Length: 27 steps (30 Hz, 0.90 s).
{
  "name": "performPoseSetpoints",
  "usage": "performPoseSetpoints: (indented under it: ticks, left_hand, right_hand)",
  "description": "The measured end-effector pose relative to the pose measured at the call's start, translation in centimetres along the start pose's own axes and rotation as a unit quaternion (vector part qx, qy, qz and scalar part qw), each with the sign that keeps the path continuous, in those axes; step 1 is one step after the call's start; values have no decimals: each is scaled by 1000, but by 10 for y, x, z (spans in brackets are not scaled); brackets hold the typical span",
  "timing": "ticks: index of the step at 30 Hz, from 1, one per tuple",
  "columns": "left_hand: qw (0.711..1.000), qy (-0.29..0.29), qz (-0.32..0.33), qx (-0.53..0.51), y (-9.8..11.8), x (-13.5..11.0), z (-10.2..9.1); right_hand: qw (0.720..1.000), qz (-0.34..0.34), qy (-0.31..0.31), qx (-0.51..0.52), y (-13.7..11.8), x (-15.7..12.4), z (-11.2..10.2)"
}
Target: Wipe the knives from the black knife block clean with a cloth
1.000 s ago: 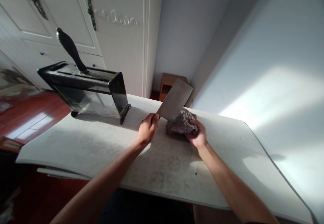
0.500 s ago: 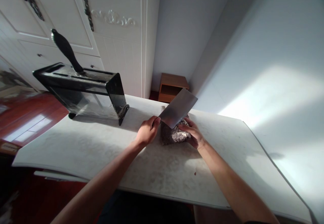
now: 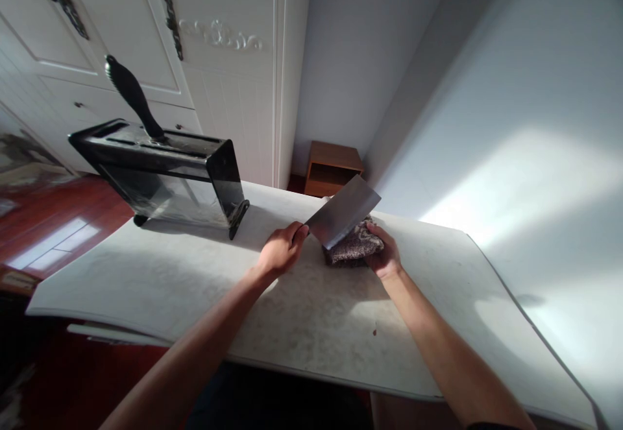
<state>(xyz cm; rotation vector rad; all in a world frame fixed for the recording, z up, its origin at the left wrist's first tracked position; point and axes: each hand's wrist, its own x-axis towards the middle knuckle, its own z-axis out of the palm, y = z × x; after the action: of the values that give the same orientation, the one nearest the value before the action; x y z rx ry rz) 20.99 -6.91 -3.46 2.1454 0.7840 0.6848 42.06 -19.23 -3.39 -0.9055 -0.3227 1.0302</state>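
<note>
My left hand (image 3: 280,250) is closed around the handle of a cleaver (image 3: 343,211), its broad steel blade angled up and to the right. Under the blade lies a bunched grey-brown patterned cloth (image 3: 354,246) on the white table (image 3: 195,287). My right hand (image 3: 385,256) grips the cloth's right side, fingers curled into the fabric. The blade's lower edge touches or hovers just over the cloth.
A black knife block (image 3: 165,174) with a black handle (image 3: 130,96) sticking out of it stands at the table's back left. White cupboard doors (image 3: 219,60) rise behind it. A small wooden cabinet (image 3: 333,165) sits on the floor beyond the table, by the wall.
My right hand slid left under the blade with the cloth, then back to the right. The cleaver blade dropped lower and shifted slightly right; my left hand stayed put.
</note>
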Motion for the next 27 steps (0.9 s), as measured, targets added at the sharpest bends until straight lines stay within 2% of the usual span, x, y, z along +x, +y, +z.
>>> performPoseSetpoints:
  ticks: [5, 9, 12, 19, 23, 27]
  left_hand:
    - [1000, -3, -5, 14, 0, 0, -1]
    - [997, -20, -27, -67, 1, 1, 1]
    - [988, -34, -55, -142, 1, 1, 4]
    - [943, -68, -129, -301, 1, 0, 14]
    - [913, -80, -123, -381, 6, 0, 14]
    - [884, -85, -116, -445, 11, -2, 14]
  right_hand:
    - [995, -53, 57, 61, -9, 10, -12]
    - [987, -105, 74, 98, -17, 15, -20]
    - [982, -112, 97, 119, -24, 14, -26]
    - [984, -82, 119, 101, -24, 14, -31]
    - [990, -59, 112, 68, -22, 11, -22]
    - [996, -51, 71, 27, -21, 3, -13]
